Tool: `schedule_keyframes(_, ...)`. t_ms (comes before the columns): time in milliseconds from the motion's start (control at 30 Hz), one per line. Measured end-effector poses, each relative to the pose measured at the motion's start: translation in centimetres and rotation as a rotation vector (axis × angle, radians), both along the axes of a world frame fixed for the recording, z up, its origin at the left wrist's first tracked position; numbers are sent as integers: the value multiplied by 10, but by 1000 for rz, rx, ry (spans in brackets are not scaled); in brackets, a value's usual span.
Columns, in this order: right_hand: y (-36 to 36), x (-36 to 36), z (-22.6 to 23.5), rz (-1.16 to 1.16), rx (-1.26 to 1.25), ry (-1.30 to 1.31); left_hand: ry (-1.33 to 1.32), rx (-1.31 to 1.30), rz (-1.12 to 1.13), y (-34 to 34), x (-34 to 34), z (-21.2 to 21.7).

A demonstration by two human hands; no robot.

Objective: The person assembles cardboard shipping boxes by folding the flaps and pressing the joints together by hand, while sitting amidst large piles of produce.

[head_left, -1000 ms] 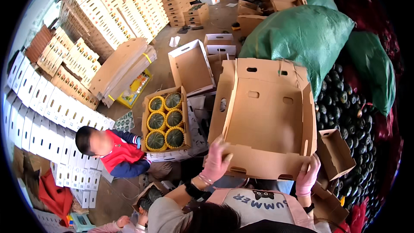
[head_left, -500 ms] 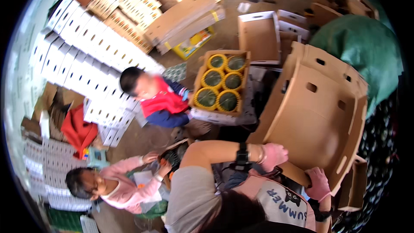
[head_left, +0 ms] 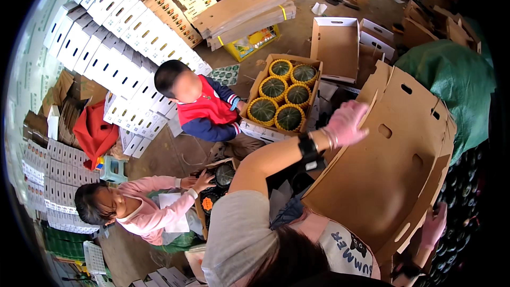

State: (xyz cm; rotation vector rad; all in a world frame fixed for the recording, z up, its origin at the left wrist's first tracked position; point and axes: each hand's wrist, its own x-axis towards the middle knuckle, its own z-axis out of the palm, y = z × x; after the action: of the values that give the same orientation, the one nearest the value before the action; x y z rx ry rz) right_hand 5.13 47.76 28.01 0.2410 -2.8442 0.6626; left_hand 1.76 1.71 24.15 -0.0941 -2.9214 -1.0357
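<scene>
White boxes (head_left: 127, 26) stand in tall piles. One big brown box (head_left: 382, 165) sits before the person (head_left: 236, 239). A smaller box (head_left: 315, 89) holds six squashes (head_left: 289, 118). The left hand (head_left: 345, 124), stretched out, is by the big box's left side; the right hand (head_left: 434, 226), spread wide, is by its right.

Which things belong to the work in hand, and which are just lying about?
In the work:
large open cardboard tray
left hand, by its left edge
right hand, by its right edge

Lying about, apparently:
red cloth
turquoise stool
green sack
stack of flat cardboard
</scene>
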Motion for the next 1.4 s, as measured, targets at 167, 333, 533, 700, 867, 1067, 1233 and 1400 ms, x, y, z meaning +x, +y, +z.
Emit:
schedule_keyframes(167,6,-58,-53,117,-216,-148,-284,508,26,-9,-44,-42)
schedule_keyframes(333,13,-60,-54,269,-228,-143,-431,561,-232,-10,-36,-57)
schedule_keyframes(533,8,-30,-42,269,-696,-273,-429,597,-222,-10,-11,-47)
schedule_keyframes(700,4,-18,-40,246,-570,13,-323,952,-322,-6,-27,-44)
schedule_keyframes(867,-4,-10,-49,47,-689,-100,-44,895,-170,22,-28,-39)
schedule_keyframes(1067,12,2,-47,287,-964,-244,15,595,-555,12,-6,-16)
schedule_keyframes(1233,40,-25,-27,438,-576,-228,-455,1127,-708,-10,-10,1)
schedule_keyframes(1400,14,-33,7,658,-555,-496,-420,52,-762,1,-20,30)
